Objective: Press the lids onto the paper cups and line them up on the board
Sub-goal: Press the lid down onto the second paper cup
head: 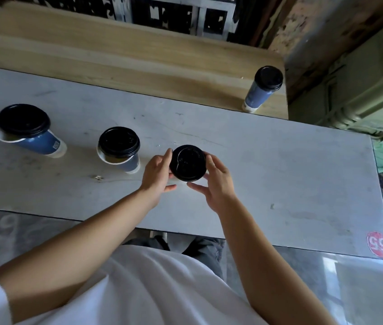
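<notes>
Both the left hand (156,174) and right hand (218,184) loosely cup the round black plastic lid (187,163) between them; uneven pressing could leave its rim unseated or crush the hidden cup.

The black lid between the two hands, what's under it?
The lid covers whatever is under it. The left hand and right hand flank it. Presumably a cup, but none shows.
</notes>
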`<state>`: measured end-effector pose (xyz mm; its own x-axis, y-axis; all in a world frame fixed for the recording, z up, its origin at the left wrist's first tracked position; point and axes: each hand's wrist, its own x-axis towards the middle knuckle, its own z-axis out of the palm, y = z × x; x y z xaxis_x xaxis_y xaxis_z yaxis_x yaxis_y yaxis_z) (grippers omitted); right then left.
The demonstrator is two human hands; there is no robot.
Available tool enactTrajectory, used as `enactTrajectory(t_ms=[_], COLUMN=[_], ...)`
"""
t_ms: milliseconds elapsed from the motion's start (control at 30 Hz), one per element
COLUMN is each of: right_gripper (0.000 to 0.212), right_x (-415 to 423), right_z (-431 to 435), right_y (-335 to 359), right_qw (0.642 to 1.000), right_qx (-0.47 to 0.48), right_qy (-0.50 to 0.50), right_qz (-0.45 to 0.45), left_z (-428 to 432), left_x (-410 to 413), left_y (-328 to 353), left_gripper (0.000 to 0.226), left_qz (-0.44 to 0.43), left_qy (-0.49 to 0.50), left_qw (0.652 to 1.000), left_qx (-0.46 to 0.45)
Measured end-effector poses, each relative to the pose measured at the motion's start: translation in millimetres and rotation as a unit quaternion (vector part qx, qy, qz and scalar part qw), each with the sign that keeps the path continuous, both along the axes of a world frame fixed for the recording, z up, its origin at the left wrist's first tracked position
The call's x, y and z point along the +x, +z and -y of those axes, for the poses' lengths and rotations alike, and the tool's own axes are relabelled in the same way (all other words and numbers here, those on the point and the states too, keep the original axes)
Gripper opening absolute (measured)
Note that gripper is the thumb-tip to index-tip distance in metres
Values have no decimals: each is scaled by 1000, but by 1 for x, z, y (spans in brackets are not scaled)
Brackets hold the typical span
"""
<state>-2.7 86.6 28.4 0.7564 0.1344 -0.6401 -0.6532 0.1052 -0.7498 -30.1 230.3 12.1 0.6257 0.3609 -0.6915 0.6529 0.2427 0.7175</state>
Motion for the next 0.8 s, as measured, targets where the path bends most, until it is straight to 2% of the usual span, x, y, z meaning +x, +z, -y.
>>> enactTrajectory(t_ms=[267,467,633,700,800], right_gripper=[24,25,22,24,26], right_x=[11,11,-9,-10,-2], right_z=[-7,2,4,5,5], right_y=[-1,2,-9,-13,-9], right_qw=[999,995,987,992,998], right_qx=[23,68,115,97,52], right_qy=[-29,-25,-87,-72,-30], right_qz=[-34,-70,-72,-47,-27], left_z=[-8,-3,7,8,4], left_x=[12,13,4,0,4], left_y=[10,20,14,12,13], left_gripper=[19,30,25,25,34], left_qz=[63,72,53,25,-11], left_qy=[-52,-61,59,83,60], left_qw=[997,994,995,995,998], left_qx=[-15,-46,-67,-56,-28])
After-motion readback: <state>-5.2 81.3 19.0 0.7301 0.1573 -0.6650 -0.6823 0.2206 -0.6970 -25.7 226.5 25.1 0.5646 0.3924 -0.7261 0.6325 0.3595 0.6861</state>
